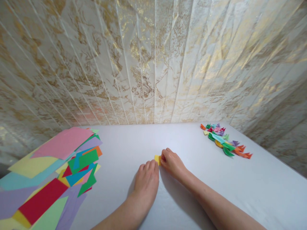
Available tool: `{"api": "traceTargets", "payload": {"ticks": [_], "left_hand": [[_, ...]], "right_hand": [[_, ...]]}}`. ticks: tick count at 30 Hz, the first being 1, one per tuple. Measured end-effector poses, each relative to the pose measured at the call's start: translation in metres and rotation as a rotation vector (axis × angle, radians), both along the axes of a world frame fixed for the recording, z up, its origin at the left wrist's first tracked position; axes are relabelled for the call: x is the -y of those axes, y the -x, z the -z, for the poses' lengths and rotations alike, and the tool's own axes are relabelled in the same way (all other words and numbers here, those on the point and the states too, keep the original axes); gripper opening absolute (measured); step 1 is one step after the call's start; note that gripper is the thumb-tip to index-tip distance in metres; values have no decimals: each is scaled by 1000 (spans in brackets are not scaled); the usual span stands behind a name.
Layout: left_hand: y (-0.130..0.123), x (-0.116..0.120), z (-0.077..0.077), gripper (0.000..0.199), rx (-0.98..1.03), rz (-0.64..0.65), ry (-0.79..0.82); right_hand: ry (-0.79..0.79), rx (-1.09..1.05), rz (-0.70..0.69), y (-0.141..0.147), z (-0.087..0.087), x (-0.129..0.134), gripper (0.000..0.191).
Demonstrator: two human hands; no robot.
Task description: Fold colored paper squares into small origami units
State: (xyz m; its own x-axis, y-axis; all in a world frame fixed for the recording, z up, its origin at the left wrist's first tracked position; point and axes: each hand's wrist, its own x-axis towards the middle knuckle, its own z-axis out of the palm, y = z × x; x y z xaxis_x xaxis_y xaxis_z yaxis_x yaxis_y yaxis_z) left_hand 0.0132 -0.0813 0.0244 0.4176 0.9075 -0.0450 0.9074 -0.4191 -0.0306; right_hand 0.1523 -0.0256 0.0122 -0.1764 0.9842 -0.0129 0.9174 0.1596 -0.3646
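Note:
A small yellow piece of paper (157,159) shows between my two hands at the middle of the white table. My left hand (147,177) rests palm down at its lower left, fingers together, with the fingertips against the paper's near edge. On the other side, my right hand (172,162) is curled with its fingers pinched on the paper's right part. Both hands hide some of the paper, so its full shape cannot be made out.
Coloured sheets, among them a pink one (64,142) and a red one (43,199), overlap at the left of the table (124,137). Folded paper pieces (227,146) lie in a group at the back right. Behind hangs a gold-patterned curtain (153,64).

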Motion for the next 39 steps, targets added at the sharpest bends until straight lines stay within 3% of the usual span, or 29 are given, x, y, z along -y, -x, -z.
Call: {"api": "traceTargets", "payload": {"ticks": [8,15,21,27,30,35,39], "left_hand": [[1,3,-5,38,-91,-3,-18],[14,-11,-16,37,15,-102,50],[10,-10,-4,44,168,58,46],[8,-8,-2,46,189,52,100],[10,-10,-1,45,198,58,105],[11,-13,4,45,214,70,88],[11,-12,0,39,206,73,99]], "right_hand": [[-18,54,9,1,-2,3,12],[-22,38,1,-1,2,1,12],[-27,26,-1,0,-2,3,11],[17,-127,-90,-15,-6,-1,11],[8,-178,-122,-24,-13,1,21],[51,-56,-218,-18,-24,13,33],[69,83,-227,-7,-26,22,34]]}}
